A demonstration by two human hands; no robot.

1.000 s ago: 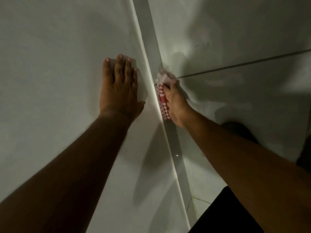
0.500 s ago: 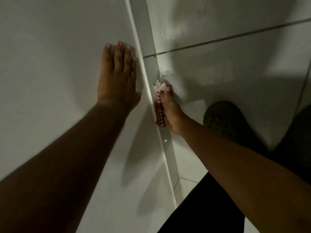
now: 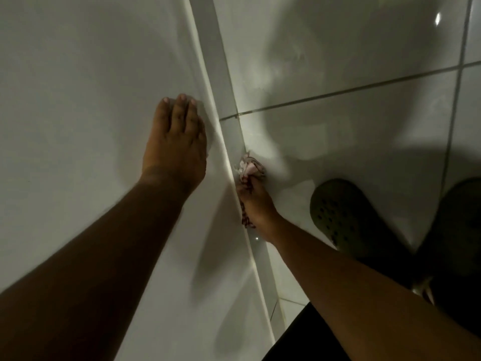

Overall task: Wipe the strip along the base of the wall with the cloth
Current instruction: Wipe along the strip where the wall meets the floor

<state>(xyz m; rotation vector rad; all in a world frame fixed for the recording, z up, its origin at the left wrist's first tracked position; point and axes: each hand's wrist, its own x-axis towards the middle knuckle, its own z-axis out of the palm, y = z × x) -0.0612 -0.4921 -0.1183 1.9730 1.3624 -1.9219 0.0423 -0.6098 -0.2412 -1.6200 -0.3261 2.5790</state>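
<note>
A grey skirting strip (image 3: 221, 63) runs along the foot of the white wall (image 3: 78, 100), from the top centre down to the lower right. My right hand (image 3: 256, 204) grips a bunched red-and-white checked cloth (image 3: 248, 166) and presses it against the strip just below a floor grout line. The cloth sticks out past my fingertips and also shows under my palm. My left hand (image 3: 177, 142) lies flat on the wall, fingers together, just left of the strip.
Glossy pale floor tiles (image 3: 351, 131) with dark grout lines fill the right side. A dark green perforated clog (image 3: 346, 217) stands on the floor right of my right hand. Dark clothing (image 3: 312, 342) fills the bottom right.
My right hand has slid the cloth along the strip towards me, away from the grout line. The view has shifted, bringing the clog and more floor into sight. My left hand stays on the wall.
</note>
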